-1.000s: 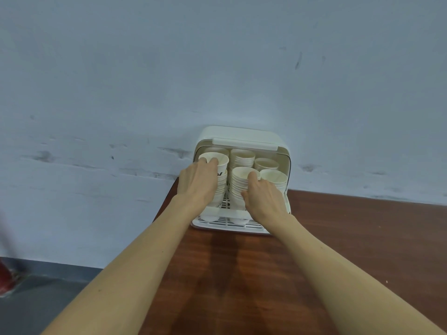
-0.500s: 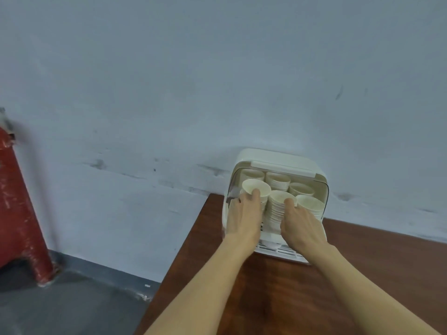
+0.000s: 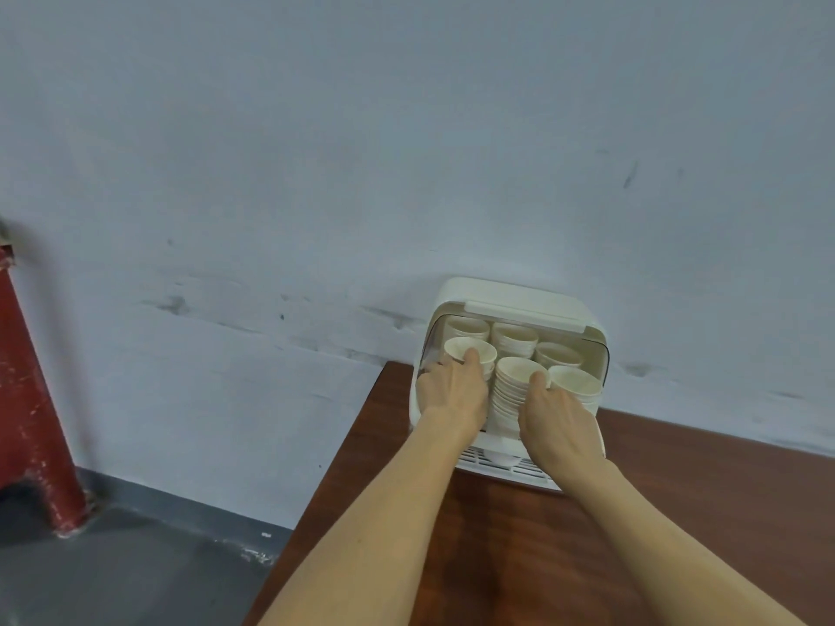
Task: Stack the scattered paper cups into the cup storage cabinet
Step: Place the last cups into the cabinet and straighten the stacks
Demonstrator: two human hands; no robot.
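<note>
On the desk [image 3: 677, 512] nearest us we see only bare wood, no loose cups in view. Both our forearms reach forward into the open cup storage cabinet [image 3: 510, 305], which sits at the desk's back-left corner against the wall [image 3: 406, 151]. Our left hand [image 3: 454, 393] wraps the front-left stack [image 3: 470, 350], thumb on the rim, likely seating it straight. Our right hand [image 3: 560, 422] curls between the front-middle stack [image 3: 513, 386] and the front-right stack [image 3: 574, 381]; which one its fingers actually grip we cannot tell. Three more stacks [image 3: 513, 336] sit behind. Our judgement: stacking is near done, this is alignment so the door closes.
</note>
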